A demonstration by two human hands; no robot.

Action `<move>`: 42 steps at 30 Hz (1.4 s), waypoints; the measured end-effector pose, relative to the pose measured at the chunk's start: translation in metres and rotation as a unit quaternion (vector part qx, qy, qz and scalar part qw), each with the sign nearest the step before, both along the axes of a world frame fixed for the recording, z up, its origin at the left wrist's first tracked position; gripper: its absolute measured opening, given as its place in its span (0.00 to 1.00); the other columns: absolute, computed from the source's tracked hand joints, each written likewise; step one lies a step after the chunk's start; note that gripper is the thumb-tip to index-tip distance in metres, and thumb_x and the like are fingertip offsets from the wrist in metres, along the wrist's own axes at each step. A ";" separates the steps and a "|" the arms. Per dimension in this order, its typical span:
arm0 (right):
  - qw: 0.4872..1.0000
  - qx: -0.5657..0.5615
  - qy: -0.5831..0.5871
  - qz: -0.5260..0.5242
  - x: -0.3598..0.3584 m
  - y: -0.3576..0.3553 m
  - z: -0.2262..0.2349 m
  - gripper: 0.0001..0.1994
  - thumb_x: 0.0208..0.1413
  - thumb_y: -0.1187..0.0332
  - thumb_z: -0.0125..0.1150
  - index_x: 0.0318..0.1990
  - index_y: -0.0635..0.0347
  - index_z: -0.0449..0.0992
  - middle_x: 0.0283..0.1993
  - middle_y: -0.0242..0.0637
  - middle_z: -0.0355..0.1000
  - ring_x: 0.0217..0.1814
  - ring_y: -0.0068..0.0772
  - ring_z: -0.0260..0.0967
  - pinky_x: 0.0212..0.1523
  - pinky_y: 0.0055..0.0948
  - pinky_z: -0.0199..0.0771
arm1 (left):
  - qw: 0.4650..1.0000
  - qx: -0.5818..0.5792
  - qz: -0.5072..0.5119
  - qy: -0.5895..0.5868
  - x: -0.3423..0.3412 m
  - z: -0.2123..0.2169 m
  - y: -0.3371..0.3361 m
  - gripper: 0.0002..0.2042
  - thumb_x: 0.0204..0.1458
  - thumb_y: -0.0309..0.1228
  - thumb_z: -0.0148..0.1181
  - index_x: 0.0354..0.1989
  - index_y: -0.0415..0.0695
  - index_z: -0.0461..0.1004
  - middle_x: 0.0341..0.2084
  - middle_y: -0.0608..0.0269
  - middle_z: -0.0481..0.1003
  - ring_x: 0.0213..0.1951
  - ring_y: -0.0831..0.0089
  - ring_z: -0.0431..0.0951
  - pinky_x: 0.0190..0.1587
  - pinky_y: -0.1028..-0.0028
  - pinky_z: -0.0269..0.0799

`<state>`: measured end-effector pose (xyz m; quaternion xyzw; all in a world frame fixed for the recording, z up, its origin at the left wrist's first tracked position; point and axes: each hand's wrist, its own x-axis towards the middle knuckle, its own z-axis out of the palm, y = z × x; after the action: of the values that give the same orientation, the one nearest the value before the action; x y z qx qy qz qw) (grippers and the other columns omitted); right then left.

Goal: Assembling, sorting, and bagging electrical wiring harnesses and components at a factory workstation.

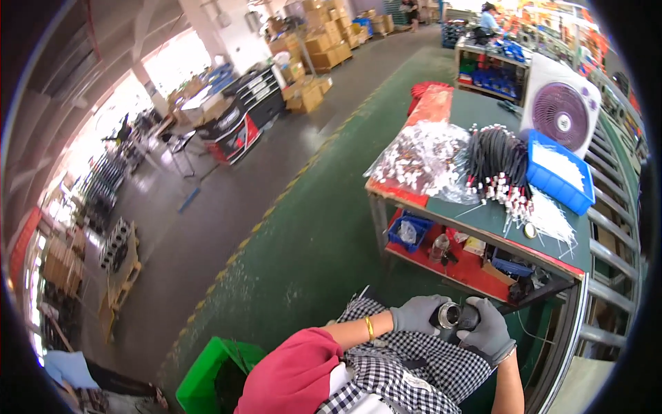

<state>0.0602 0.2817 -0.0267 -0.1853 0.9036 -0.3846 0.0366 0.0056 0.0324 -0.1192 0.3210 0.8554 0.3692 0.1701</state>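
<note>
In front of my lap, both hands wear grey gloves and are closed. My left hand (pixel 420 314) grips a short black cylindrical part with a shiny metal ring (pixel 449 314) at its open end. Wrapped round a dark grey rounded piece (pixel 468 318) is my right hand (pixel 492 328), just to the right of that ring. Whether the two pieces are joined or only touch, I cannot tell. The fingers hide much of both. A black-and-white checked apron (pixel 414 369) lies beneath my hands.
Ahead, a green-topped workbench (pixel 476 103) carries bagged white connectors (pixel 427 155), black cable bundles (pixel 498 155), a blue tray (pixel 562 172) of white ties and a fan (pixel 562 110). A roller conveyor (pixel 610 221) runs along the right. A green bin (pixel 207 376) stands at lower left.
</note>
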 end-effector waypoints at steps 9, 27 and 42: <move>0.957 0.208 0.148 0.139 -0.012 -0.028 0.024 0.35 0.31 0.61 0.78 0.55 0.50 0.76 0.53 0.37 0.76 0.54 0.46 0.71 0.55 0.46 0.71 | 0.998 -0.025 -0.027 -0.045 0.007 0.020 -0.008 0.40 0.35 0.41 0.77 0.62 0.44 0.70 0.51 0.46 0.78 0.53 0.49 0.79 0.57 0.59 0.75; 0.975 0.161 0.140 0.062 -0.022 -0.048 0.002 0.48 0.42 0.29 0.66 0.61 0.59 0.68 0.39 0.45 0.75 0.43 0.51 0.76 0.40 0.47 0.72 | 0.998 0.008 0.037 -0.053 0.012 0.023 -0.013 0.34 0.37 0.44 0.75 0.55 0.45 0.73 0.45 0.49 0.79 0.49 0.49 0.80 0.53 0.57 0.77; 0.900 0.198 0.256 0.292 -0.018 -0.032 0.121 0.31 0.42 0.34 0.68 0.52 0.35 0.79 0.44 0.32 0.77 0.36 0.40 0.73 0.39 0.39 0.71 | 0.908 0.132 -0.297 -0.265 -0.019 0.085 -0.005 0.44 0.31 0.31 0.80 0.64 0.42 0.69 0.52 0.55 0.78 0.56 0.66 0.76 0.63 0.67 0.68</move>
<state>0.0424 0.2498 0.0941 -0.5214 0.8448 -0.1096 -0.0493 -0.0139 0.0276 -0.0338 0.4700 0.5875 0.4830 0.4480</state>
